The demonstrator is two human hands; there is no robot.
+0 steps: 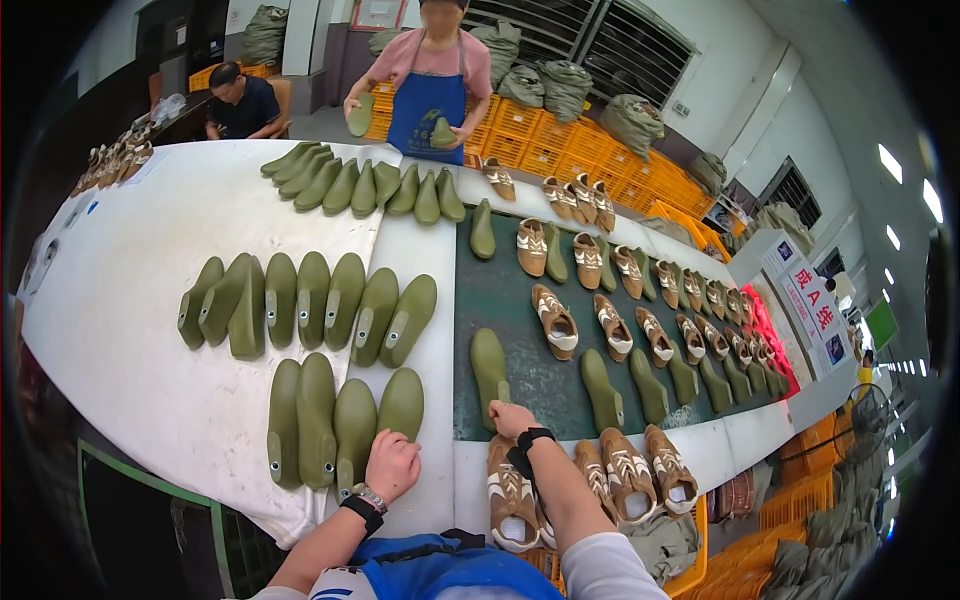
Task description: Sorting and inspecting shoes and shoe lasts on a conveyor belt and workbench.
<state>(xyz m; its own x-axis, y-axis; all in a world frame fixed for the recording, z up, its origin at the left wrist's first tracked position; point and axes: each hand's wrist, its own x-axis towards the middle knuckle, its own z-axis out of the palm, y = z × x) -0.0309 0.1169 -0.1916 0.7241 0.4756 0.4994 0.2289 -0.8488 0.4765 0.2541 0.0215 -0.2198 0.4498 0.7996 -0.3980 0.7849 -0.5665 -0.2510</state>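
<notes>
My left hand (393, 464) is closed around the lower end of a green shoe last (402, 398), the rightmost of a near row on the white tabletop. The hand hides that end. My right hand (513, 420) pinches the heel end of another green last (488, 362), which lies on the dark green conveyor belt (515, 398) with its toe pointing away from me. Just below my right wrist, a brown and white sneaker (511, 492) rests on the white near edge. More brown sneakers (630, 482) sit right of my forearm.
Several green lasts stand in a middle row (311, 300) and a far row (345, 185). Sneakers (555, 320) and lasts line the belt toward a sign (810, 300). Across the table, a person in a blue apron (428, 100) holds two lasts. Orange crates (545, 140) are stacked behind.
</notes>
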